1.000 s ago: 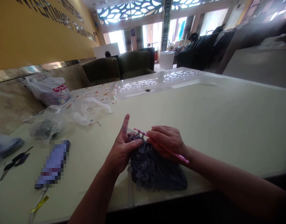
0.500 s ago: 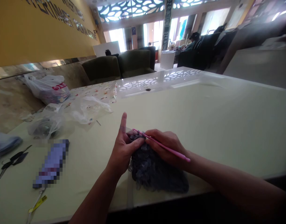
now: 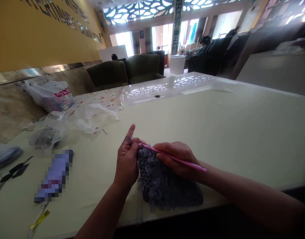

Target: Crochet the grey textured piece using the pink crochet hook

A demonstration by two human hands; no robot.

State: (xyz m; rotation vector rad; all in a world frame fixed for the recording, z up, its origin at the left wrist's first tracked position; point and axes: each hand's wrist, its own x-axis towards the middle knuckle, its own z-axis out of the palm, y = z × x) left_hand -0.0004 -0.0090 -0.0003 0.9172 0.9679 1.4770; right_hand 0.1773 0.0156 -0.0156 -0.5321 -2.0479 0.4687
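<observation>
The gray ruffled crochet piece (image 3: 164, 186) rests at the near edge of the pale counter (image 3: 204, 116), in front of the person, its upper end raised between the two hands. The left hand (image 3: 127, 162) has its thumb and fingers closed on the upper left corner of the crochet piece, with the index finger pointing up and a thin translucent strip passing by it. The right hand (image 3: 178, 154) holds the pink crochet hook (image 3: 184, 162), its fingers narrow around the shaft; the hook slants from the left thumb down to the right wrist, its tip at the top edge of the crochet piece. Left of the hands, a pixelated blue item (image 3: 55, 174) lies on the counter, with a white cord (image 3: 39, 217) and a yellow tag (image 3: 40, 219) at its lower end. Farther left are the keys (image 3: 14, 172) and a plastic-wrapped bundle (image 3: 5, 155). Beyond the blue item sit a clear bag with dark contents (image 3: 49, 136) and a crumpled clear bag (image 3: 90, 118), near a small thin metal piece (image 3: 105, 131). Behind them, a white carrier bag (image 3: 51, 96) stands by the wall, beside a patterned cover (image 3: 102, 99). Green armchairs (image 3: 143, 68) stand past the counter's far end, and a person (image 3: 204, 44) sits in the background.
</observation>
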